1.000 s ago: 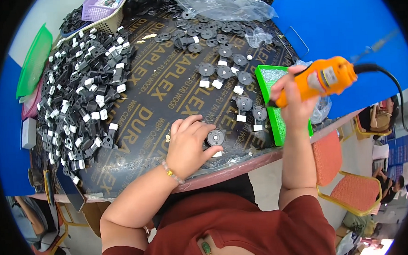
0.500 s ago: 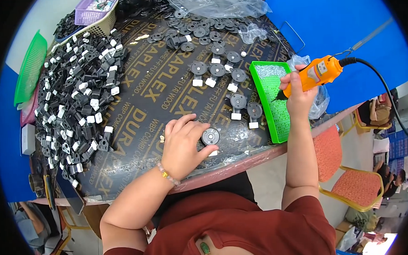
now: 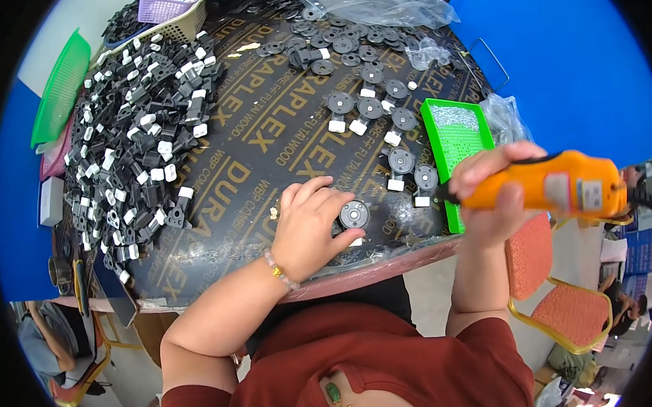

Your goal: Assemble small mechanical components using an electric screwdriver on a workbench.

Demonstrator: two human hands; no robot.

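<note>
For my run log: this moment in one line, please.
left hand: curled around round black assembly | right hand: holding orange electric screwdriver | green tray: partly hidden

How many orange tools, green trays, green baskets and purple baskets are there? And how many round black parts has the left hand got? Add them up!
Orange tool, in the right hand: 1
Round black part, at the left hand: 1
Green tray: 1
Green basket: 1
Purple basket: 1
Total: 5

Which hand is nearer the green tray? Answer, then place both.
Right: the right hand, holding an orange power tool, overlaps the green tray in view; the left hand is farther left, at a round black part.
</note>
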